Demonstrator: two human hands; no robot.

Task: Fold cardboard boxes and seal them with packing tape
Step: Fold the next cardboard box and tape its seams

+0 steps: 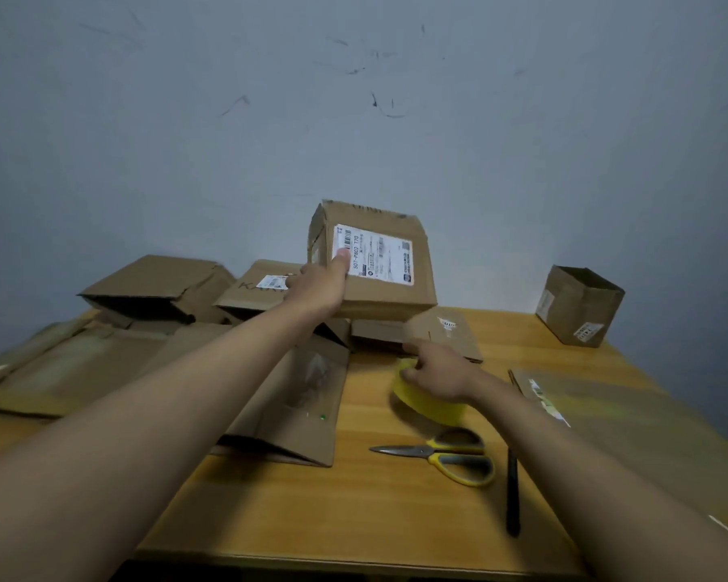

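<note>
The left hand (318,287) holds a folded cardboard box (375,262) lifted clear of the table (354,510), just above the middle of the frame. Its thumb lies flat on the white shipping label (373,255) on the face turned toward the camera; the other fingers go round the box's left edge and are hidden, so the grip reads as a clamp between thumb and fingers. The box tilts, its lower edge toward the person.

The relation that matters is between this box and the yellow tape roll (427,396). The roll lies on the table right of centre, directly below and slightly right of the raised box. The right hand (436,369) rests on the roll's far upper rim, fingers curled over the edge and seemingly pinching it, though blur hides whether they go inside the core. The right hand is plainly the nearer one to the tape, and the left is taken up with the box.

Judging from this, sealing calls for the roll to travel up and leftward to meet the box, or the box to come down beside it. The scissors (442,455) lie just below the roll, blades pointing to the left of the frame, within easy reach of the right hand. Flattened boxes (80,371) fill the left of the table.
</note>
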